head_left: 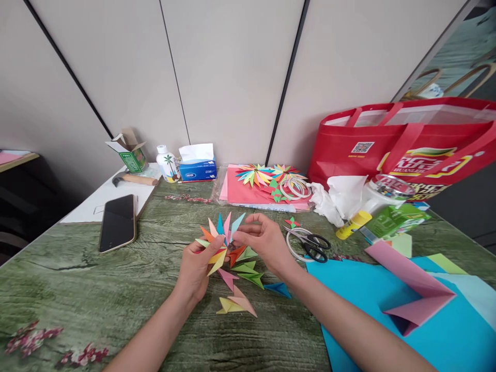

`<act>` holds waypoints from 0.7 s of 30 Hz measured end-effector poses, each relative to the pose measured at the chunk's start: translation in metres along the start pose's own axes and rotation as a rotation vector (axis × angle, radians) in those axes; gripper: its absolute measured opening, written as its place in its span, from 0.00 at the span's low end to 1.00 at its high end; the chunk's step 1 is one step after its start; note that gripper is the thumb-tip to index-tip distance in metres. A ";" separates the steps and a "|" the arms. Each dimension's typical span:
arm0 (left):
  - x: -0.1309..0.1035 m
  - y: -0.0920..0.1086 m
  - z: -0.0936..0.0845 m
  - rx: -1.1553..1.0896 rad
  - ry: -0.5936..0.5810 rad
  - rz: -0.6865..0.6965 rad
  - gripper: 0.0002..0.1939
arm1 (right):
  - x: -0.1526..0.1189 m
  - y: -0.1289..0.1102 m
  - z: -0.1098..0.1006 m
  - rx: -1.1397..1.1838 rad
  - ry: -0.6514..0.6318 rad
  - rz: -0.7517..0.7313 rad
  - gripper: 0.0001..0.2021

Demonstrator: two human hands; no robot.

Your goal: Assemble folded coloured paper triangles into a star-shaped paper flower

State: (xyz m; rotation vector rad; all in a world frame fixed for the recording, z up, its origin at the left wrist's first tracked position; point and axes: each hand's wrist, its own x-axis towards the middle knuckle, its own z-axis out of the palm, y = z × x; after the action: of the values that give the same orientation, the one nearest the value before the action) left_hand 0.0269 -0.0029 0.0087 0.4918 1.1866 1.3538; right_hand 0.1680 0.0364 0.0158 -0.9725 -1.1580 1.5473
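My left hand [196, 268] grips a partly round fan of folded paper points [210, 233] in yellow, orange, pink and blue, its thumb pressed on the centre. At the fan's right side, my right hand [267, 243] pinches a light blue folded paper piece [237, 222]. The inner end of that piece touches the fan; whether it is joined cannot be seen. Under and beside the hands lie loose folded pieces: a green one [251, 278], a pink one [228, 279], a yellow one [229, 306], a peach one [244, 300] and a blue one [279, 289].
Black-handled scissors [315, 248] lie over a tape roll at right, near a yellow glue stick [353, 225]. Blue paper sheets [349, 305] cover the right front. Finished paper stars [256, 175] rest behind, beside a red bag [349, 139]. A phone [118, 222] lies left.
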 end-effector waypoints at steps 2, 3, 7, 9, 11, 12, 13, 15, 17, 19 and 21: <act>-0.001 0.000 0.001 -0.007 0.008 -0.007 0.13 | 0.000 0.001 0.001 -0.015 -0.001 -0.026 0.16; -0.001 0.000 0.001 -0.010 0.010 -0.009 0.13 | 0.000 0.002 0.001 -0.027 -0.017 -0.039 0.16; -0.002 0.001 0.003 -0.025 0.020 -0.014 0.14 | 0.000 0.002 0.001 -0.081 -0.046 -0.080 0.14; -0.002 0.001 0.003 -0.029 0.023 -0.007 0.14 | -0.001 0.002 0.002 -0.125 -0.027 -0.095 0.12; -0.002 0.001 0.003 -0.031 0.019 0.005 0.13 | -0.003 0.000 0.003 -0.183 -0.014 -0.130 0.09; -0.002 0.001 0.003 -0.033 0.016 0.010 0.13 | -0.004 -0.001 0.004 -0.218 -0.014 -0.155 0.08; -0.002 0.001 0.002 -0.036 0.014 0.014 0.12 | -0.006 -0.003 0.004 -0.258 -0.017 -0.184 0.07; -0.001 0.001 0.003 -0.047 0.012 0.011 0.12 | -0.009 -0.005 0.005 -0.338 -0.019 -0.248 0.06; -0.001 0.002 0.003 -0.057 0.014 0.007 0.12 | -0.011 -0.005 0.007 -0.382 0.002 -0.302 0.05; -0.001 0.003 0.003 -0.064 0.015 0.007 0.12 | -0.012 -0.004 0.008 -0.364 0.029 -0.322 0.04; -0.002 0.003 0.003 -0.070 0.017 0.006 0.12 | -0.013 -0.001 0.010 -0.305 0.046 -0.297 0.04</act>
State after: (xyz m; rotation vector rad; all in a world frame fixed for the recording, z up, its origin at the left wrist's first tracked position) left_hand 0.0285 -0.0026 0.0129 0.4356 1.1480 1.4023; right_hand 0.1620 0.0219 0.0196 -0.9749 -1.4615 1.1279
